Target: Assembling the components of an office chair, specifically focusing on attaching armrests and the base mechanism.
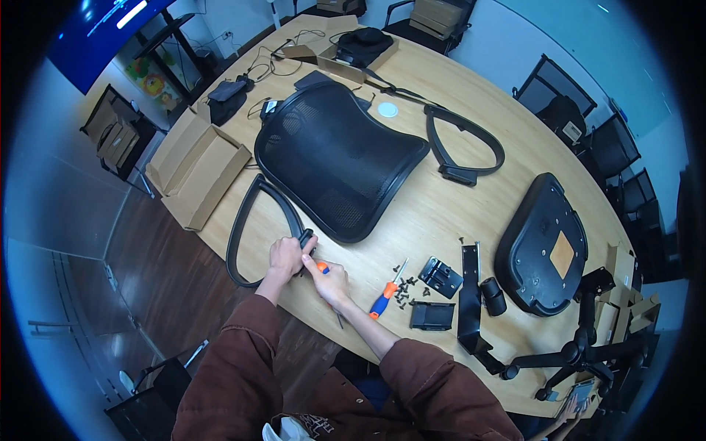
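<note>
Two hands point(285, 256) point(332, 284) close together, left clamped on black armrest point(237, 220), right around orange-and-blue handle point(322, 267), mesh backrest point(338, 158) at one o'clock

Open cardboard box point(197, 176) on pale wooden table point(471, 209), blue screen point(92, 40) upper left, black mesh chairs point(557, 85) at right.

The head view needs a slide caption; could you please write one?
Left hand on an armrest, right hand holding an orange and blue tool, beside a mesh chair back.
</note>
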Action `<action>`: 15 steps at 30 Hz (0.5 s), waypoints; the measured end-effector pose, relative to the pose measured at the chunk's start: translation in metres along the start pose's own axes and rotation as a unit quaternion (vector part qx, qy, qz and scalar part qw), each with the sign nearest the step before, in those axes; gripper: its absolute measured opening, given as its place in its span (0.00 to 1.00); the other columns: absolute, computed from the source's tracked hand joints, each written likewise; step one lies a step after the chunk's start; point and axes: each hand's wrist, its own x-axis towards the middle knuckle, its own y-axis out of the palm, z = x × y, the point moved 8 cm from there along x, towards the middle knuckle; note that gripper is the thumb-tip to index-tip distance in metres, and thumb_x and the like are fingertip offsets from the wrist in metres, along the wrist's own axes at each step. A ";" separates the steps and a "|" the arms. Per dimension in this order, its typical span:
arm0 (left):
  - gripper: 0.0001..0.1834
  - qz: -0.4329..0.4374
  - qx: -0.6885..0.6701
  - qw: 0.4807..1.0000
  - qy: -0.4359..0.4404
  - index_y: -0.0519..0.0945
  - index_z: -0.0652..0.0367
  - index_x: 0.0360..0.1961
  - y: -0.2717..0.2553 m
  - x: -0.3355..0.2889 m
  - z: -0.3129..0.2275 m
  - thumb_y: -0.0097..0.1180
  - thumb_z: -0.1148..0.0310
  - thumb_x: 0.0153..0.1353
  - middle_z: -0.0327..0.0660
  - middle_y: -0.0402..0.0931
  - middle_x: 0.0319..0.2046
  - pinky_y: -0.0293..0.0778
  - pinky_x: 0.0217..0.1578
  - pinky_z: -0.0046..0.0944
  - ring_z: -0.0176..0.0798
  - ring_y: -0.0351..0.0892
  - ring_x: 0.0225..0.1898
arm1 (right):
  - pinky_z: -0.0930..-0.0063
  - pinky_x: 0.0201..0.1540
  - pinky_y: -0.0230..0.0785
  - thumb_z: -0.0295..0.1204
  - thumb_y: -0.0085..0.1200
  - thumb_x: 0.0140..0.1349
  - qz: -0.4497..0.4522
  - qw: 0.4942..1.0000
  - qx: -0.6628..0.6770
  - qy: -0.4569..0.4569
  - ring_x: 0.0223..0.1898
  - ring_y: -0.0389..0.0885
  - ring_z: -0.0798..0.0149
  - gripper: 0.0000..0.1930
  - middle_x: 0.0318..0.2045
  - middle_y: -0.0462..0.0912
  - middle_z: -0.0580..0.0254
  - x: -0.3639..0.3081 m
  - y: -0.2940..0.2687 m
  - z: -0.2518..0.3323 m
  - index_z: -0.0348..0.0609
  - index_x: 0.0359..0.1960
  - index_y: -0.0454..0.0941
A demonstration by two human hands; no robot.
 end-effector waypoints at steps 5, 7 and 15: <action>0.41 0.004 0.042 0.999 0.021 0.86 0.67 0.26 -0.001 -0.005 -0.018 0.47 0.34 0.64 0.59 0.83 0.26 0.80 0.42 0.51 0.58 0.86 0.35 | 0.72 0.17 0.60 0.62 0.58 0.59 -0.007 1.000 -0.001 0.026 0.12 0.70 0.73 0.30 0.10 0.72 0.67 0.000 -0.011 -0.016 0.43 0.33 0.87; 0.39 0.001 0.054 0.998 0.022 0.86 0.67 0.27 -0.014 -0.005 -0.024 0.47 0.35 0.64 0.58 0.83 0.27 0.80 0.42 0.51 0.58 0.85 0.35 | 0.72 0.17 0.62 0.61 0.58 0.60 -0.004 0.999 0.038 -0.005 0.12 0.71 0.73 0.29 0.10 0.72 0.68 -0.001 -0.013 -0.013 0.43 0.36 0.88; 0.23 -0.061 0.070 0.981 0.171 0.85 0.63 0.26 -0.134 0.004 -0.192 0.59 0.50 0.62 0.56 0.82 0.25 0.80 0.38 0.52 0.58 0.84 0.34 | 0.78 0.16 0.60 0.42 0.67 0.59 -0.139 0.978 0.154 0.036 0.13 0.69 0.77 0.15 0.14 0.76 0.72 -0.016 -0.172 0.004 0.43 0.36 0.88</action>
